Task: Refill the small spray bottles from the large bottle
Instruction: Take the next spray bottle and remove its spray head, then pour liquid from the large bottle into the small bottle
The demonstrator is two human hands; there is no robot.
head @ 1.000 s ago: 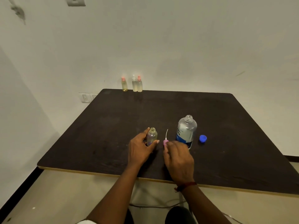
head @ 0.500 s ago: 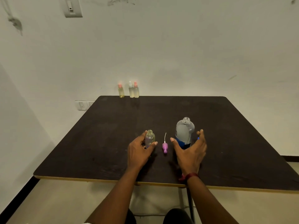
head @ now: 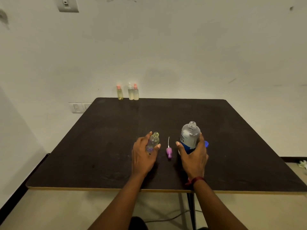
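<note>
An uncapped small spray bottle [head: 153,141] is held upright on the dark counter [head: 99,146] by the left hand [head: 142,155], whose fingers and thumb are curled round its body. Just right of that hand a purple spray head [head: 169,151] is laid on its side, its dip tube pointing away. Further right, the large bottle [head: 189,138], its neck open, is gripped low down by the right hand [head: 194,156], with the thumb on the near side and the fingers wrapped behind. A blue cap [head: 206,143] is glimpsed just past those fingers. Three capped small bottles [head: 129,92] are lined up well beyond both hands, at the far edge. Pouring is judged about to begin. The large bottle is to be lifted, brought over the narrow small neck and tipped slowly, or liquid is likely to be spilled.
</note>
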